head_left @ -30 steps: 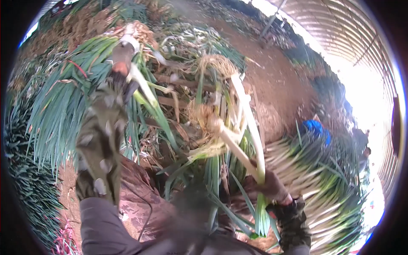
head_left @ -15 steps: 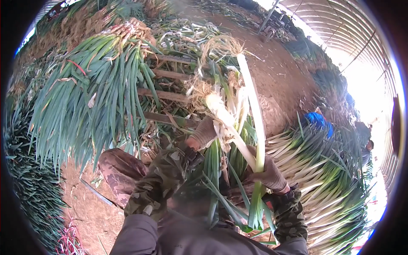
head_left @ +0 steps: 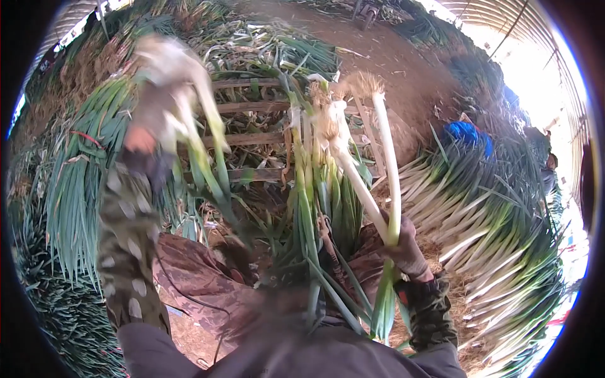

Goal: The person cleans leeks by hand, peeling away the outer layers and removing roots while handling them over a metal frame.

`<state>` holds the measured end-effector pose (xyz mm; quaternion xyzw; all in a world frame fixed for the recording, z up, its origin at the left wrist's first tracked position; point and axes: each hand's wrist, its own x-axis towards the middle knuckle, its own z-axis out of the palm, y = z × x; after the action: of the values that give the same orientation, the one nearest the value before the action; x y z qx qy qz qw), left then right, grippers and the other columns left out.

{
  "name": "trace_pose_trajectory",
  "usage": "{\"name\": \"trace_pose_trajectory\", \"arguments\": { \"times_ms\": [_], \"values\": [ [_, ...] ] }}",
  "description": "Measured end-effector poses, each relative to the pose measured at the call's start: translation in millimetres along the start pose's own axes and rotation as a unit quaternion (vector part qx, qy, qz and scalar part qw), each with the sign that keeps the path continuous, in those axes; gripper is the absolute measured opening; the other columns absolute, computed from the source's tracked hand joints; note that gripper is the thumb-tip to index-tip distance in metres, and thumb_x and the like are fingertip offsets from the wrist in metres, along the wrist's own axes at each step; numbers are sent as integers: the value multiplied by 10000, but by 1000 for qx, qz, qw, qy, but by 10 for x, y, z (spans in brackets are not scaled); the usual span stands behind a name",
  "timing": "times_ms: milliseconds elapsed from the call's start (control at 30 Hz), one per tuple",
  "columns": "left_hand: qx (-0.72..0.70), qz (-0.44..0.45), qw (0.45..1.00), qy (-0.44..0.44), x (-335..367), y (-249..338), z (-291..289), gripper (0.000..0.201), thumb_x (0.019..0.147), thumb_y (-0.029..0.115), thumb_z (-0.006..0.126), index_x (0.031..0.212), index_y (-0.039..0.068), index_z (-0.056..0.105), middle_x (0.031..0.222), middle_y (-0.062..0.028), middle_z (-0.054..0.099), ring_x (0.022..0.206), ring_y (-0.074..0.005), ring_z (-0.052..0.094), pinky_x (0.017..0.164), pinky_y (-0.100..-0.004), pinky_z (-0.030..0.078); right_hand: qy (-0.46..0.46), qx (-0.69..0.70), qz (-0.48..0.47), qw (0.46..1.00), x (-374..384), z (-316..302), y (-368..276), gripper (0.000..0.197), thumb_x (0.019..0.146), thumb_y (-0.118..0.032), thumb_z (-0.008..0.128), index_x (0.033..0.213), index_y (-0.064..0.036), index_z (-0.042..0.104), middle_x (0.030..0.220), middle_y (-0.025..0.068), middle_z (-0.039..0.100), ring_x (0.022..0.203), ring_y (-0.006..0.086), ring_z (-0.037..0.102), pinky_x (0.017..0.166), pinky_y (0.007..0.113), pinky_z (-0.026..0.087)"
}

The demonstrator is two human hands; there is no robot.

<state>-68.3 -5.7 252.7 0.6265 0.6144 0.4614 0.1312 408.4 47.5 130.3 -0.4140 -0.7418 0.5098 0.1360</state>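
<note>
At the upper left my left hand (head_left: 148, 113), gloved and smeared by motion, is closed on some loose green onion leaves (head_left: 205, 104), pale at the top with green ends hanging down. It passes over a large pile of green onions (head_left: 88, 183). My gloved right hand (head_left: 403, 252) is wrapped round two long green onions (head_left: 391, 157) where the white stalks turn green. Their rooty ends point up and away, and their green leaves droop toward my lap. More green onions (head_left: 309, 183) stand upright between my knees, roots up, beside the held ones.
Wooden slats (head_left: 252, 138) lie ahead, with stripped leaves (head_left: 265, 50) heaped behind them. At the right is a long row of white-stalked green onions (head_left: 466, 246), with a blue bundle (head_left: 467, 137) at its far end. Another person (head_left: 550, 165) is at the far right.
My left hand has swung from the onions in front of me to the upper left, carrying loose leaves. My right hand still grips the two stalks, and the view has shifted slightly.
</note>
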Motion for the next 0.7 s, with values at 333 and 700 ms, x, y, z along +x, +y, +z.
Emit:
{"name": "trace_pose_trajectory", "arguments": {
  "times_ms": [333, 700],
  "values": [
    [263, -7, 580, -771, -445, -751, 1557, 447, 803, 170, 697, 1243, 111, 644, 1138, -97, 680, 1090, -244, 624, 964, -376, 495, 79, -166, -47, 982, 133, -127, 251, 808, 736, -10, 679, 1489, -34, 388, 910, 32, 612, 788, 150, 601, 705, 281, 529],
    [424, 103, 890, -130, 1396, -487, 1578, 493, 735, 336, 752, 1158, 114, 631, 1223, -81, 617, 1095, -201, 595, 852, -381, 485, 58, -12, 77, 995, 241, -139, 537, 806, 725, 29, 696, 1474, -12, 401, 965, 63, 647, 817, 147, 626, 743, 265, 538]
  ]
}}
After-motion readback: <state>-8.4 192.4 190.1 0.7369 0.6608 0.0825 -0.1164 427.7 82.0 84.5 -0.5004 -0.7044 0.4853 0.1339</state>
